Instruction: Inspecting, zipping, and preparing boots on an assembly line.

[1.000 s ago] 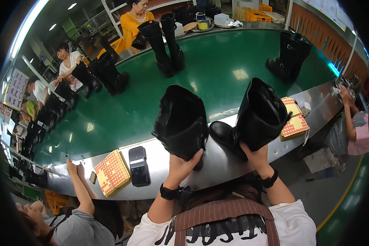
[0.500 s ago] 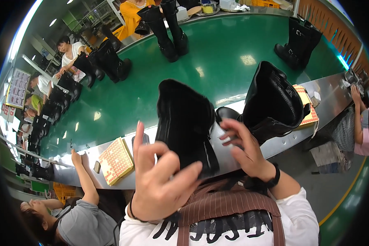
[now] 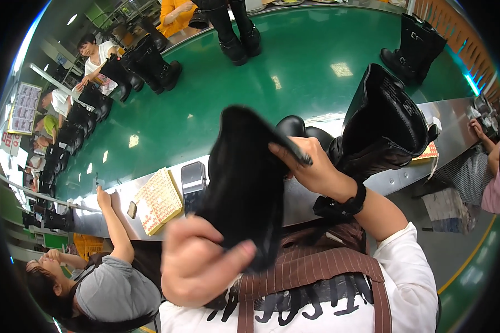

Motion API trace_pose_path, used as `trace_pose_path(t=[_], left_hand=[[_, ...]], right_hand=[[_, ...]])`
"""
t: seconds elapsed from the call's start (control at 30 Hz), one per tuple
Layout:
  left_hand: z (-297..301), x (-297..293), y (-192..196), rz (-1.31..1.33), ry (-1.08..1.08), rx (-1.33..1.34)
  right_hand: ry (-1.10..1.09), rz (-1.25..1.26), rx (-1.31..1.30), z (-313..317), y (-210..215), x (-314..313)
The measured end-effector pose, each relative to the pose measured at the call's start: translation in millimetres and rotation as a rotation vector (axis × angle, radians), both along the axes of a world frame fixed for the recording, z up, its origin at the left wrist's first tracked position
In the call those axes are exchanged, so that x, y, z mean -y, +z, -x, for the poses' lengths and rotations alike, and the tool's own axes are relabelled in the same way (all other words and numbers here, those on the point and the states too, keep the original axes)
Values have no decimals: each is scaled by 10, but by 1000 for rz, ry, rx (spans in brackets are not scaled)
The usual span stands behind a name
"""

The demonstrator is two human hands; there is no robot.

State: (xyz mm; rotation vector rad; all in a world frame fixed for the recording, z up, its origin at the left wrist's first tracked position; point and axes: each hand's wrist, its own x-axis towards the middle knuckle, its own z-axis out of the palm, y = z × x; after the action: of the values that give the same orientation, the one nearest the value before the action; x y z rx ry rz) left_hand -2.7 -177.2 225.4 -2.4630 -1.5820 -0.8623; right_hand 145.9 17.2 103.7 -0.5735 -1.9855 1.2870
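A tall black boot (image 3: pixel 244 177) stands tilted in front of me, its wide shaft opening facing up toward me. My right hand (image 3: pixel 319 172) pinches the shaft's right rim, thumb over the edge; a black band circles that wrist. At the near left side of the same shaft is my left hand (image 3: pixel 203 263), blurred, fingers curled and thumb lying across the rim; it appears to grip the boot there. A second black boot (image 3: pixel 380 127) stands open-topped to the right, apart from my hands. Its toe is partly hidden behind my right hand.
Beyond the metal ledge (image 3: pixel 394 182) runs a green conveyor belt (image 3: pixel 300 83) carrying pairs of black boots (image 3: pixel 155 64). Left of my boot lie a phone (image 3: pixel 193 183) and a yellow patterned pad (image 3: pixel 160 200). Co-workers sit close on both sides, one in a grey shirt (image 3: pixel 114 291).
My right hand has moved from open beside the boot to gripping its rim. The left hand has lowered, its raised index finger now curled. The boot shaft has shifted and tilted toward me.
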Motion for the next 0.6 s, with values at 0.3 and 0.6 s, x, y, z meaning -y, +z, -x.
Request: trace_pose_path(t=[0.3, 0.6], left_hand=[[70, -902, -1012, -579, 405, 411], [27, -643, -2123, 432, 363, 985]], right_hand=[[-101, 26, 194, -200, -461, 67], [52, 350, 367, -54, -998, 221]])
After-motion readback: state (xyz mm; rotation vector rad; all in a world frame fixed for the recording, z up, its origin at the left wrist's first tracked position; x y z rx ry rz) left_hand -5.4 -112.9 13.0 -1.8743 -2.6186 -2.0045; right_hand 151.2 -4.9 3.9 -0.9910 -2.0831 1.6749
